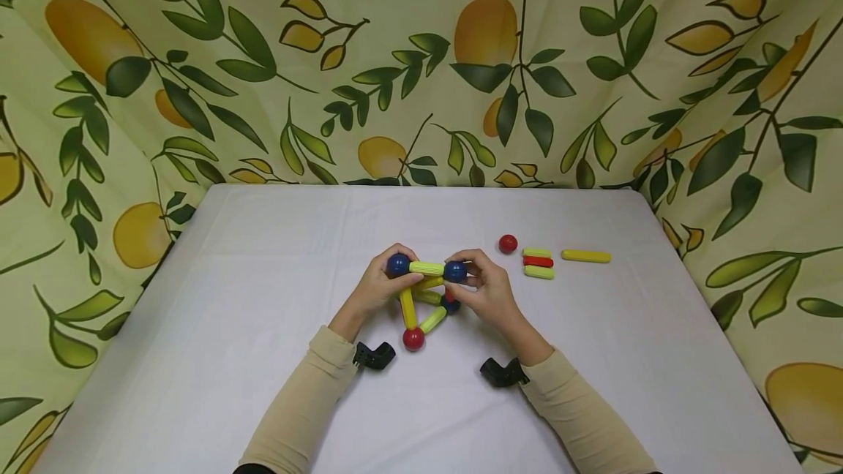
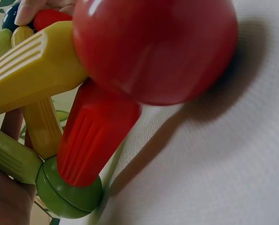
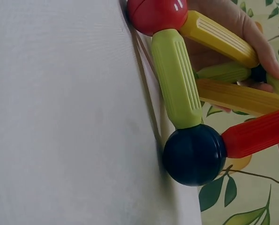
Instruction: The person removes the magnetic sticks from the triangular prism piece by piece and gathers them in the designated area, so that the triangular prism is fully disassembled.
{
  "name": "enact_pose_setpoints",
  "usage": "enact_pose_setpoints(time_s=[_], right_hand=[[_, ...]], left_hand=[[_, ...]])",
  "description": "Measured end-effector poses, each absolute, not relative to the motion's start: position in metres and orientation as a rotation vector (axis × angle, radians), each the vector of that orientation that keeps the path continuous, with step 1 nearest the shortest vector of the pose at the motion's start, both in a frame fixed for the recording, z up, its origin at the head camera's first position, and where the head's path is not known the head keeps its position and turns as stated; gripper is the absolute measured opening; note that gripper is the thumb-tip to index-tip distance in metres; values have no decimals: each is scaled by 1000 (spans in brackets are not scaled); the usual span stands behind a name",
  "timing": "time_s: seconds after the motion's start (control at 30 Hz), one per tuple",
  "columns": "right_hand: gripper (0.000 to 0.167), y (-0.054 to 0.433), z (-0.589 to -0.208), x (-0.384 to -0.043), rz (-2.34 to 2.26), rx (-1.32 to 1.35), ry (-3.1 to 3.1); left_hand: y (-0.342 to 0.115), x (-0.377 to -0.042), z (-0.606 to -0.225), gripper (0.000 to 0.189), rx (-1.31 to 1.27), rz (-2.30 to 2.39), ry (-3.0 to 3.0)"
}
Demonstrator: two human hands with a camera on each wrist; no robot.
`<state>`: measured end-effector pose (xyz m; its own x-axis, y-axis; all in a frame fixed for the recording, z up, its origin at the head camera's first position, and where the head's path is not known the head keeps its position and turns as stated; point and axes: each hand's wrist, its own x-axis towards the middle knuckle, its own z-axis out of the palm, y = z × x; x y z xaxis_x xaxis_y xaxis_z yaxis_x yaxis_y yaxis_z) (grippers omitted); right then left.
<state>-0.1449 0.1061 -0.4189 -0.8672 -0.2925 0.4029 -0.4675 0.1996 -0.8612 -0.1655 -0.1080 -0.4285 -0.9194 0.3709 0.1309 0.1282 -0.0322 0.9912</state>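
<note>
rod frame [image 1: 428, 298] between left grip [image 1: 373, 285] and right grip [image 1: 491, 288], apparently touching cloth [image 1: 263, 276]

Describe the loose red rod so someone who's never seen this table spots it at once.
On the white-clothed table, look to the right of the right hand for a loose yellow rod. Just left of it in the head view, the red rod lies between two yellow-green rods. Colour sets it apart from those two, and shorter length from the yellow one.
</note>
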Motion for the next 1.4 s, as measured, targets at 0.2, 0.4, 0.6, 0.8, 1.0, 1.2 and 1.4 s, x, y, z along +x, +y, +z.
enact_pose_setpoints(time_s=[0.2,0.4,0.6,0.8,1.0,1.2,1.4], right_hand=[[40,120,-437,-158,1986,630,-2141],[42,129,-443,-167,2005,597,-2146],[45,128,-432,-164,1912,570,-2215],[49,133,-450,-175,1886,474,-2283],[47,140,-467,-188,1846,314,-2356],[45,140,-471,-197,1767,200,-2450],[45,138,-475,-206,1655,133,-2554]], left_hand=[[-109,-167,-430,20,533,2064,2114],[-109,-168,-430,20,522,2057,2120],[-109,-168,-431,21,531,2069,2124],[-108,-166,-431,21,532,2074,2125],[-107,-165,-428,21,576,2079,2139],[-106,-164,-429,21,587,2087,2138],[-105,-164,-431,20,608,2090,2148]])
